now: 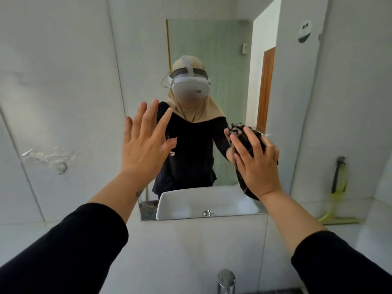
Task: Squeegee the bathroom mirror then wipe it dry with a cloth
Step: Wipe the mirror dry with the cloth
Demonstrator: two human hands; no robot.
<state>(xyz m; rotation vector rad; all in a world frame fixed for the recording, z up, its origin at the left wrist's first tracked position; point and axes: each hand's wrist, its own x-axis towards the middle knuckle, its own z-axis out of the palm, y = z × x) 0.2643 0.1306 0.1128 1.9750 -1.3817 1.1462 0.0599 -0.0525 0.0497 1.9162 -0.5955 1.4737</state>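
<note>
The bathroom mirror [229, 60] hangs on the tiled wall straight ahead. It reflects a person in a white headset. My right hand [255, 160] presses a dark checked cloth [244, 134] flat against the mirror's lower right part. My left hand [144, 141] is raised at the mirror's left edge, fingers spread, holding nothing. A squeegee [337, 187] with a black handle and yellow-green blade leans against the right wall on a ledge, away from both hands.
A chrome tap [226, 279] rises at the bottom centre. A clear plastic hook [61, 166] sticks on the left wall tiles. The white basin shows only as a reflection in the mirror. A round fixture [304, 31] sits high on the right wall.
</note>
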